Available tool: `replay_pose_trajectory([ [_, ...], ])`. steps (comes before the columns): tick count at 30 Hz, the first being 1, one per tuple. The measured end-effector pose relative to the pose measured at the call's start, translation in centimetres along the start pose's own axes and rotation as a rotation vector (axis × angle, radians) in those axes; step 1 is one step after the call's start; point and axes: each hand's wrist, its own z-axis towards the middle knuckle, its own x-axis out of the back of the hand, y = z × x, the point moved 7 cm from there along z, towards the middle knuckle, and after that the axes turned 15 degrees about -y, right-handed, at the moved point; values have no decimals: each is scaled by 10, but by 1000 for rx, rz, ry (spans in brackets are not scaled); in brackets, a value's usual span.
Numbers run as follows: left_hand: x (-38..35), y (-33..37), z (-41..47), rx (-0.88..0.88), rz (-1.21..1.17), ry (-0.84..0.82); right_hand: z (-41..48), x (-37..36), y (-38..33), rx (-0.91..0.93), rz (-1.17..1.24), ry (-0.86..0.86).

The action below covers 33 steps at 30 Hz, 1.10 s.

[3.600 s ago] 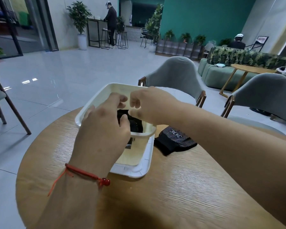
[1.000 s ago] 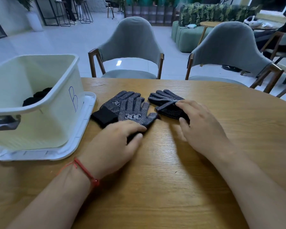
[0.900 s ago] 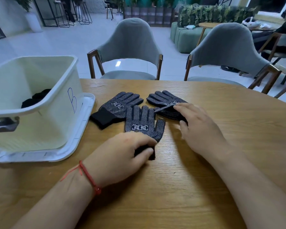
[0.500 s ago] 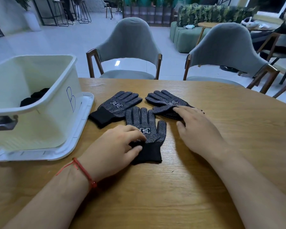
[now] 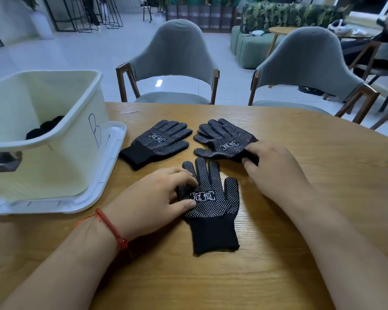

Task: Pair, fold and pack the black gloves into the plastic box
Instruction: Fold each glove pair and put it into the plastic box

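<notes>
Now it's pairing time: the left hand [image 5: 150, 198] presses relaxed fingers [image 5: 182, 175] on the near glove [image 5: 213, 211] lying on the bench [image 5: 323, 175], while the right hand [image 5: 276, 168] pinches the far glove's [image 5: 222, 139] cuff, which next wants laying on its mate.

The left hand [image 5: 152, 200] covers the left edge of the near glove [image 5: 213, 211], hiding its outer finger; whether it pinches or only presses cannot be told. The right hand [image 5: 276, 168] grips the far glove [image 5: 224, 139] at the cuff, which is mostly hidden. Left of the left hand, the box [image 5: 61, 166] is cut by the frame edge, and its wall hides most of the dark fabric [image 5: 44, 129] inside. Both forearms run off the bottom edge.
</notes>
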Motion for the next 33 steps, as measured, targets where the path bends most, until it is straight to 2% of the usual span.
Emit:
replay_pose_trajectory([
  [6,2,-6,0,27,13,7,-11,16,-14,9,124,87],
  [8,1,-7,0,35,17,11,-15,20,-24,68,360,73],
  [11,0,-9,0,54,19,6,-23,24,-47,206,840,-22],
  [13,0,-9,-1,66,13,8,-27,32,-61,290,976,-27],
  [16,2,-10,-1,64,26,15,-26,49,-74,310,1022,6],
  [19,3,-9,-1,62,45,13,-17,59,-89,299,1093,-51],
  [21,5,-5,-2,30,31,39,-8,63,-101,314,1074,-100],
  [26,3,-10,-3,127,36,28,8,66,-118,346,1007,-128],
  [29,1,-11,-1,118,53,6,4,52,-110,307,1037,-140],
  [33,1,-10,0,97,60,-10,-11,12,-90,234,954,-210],
])
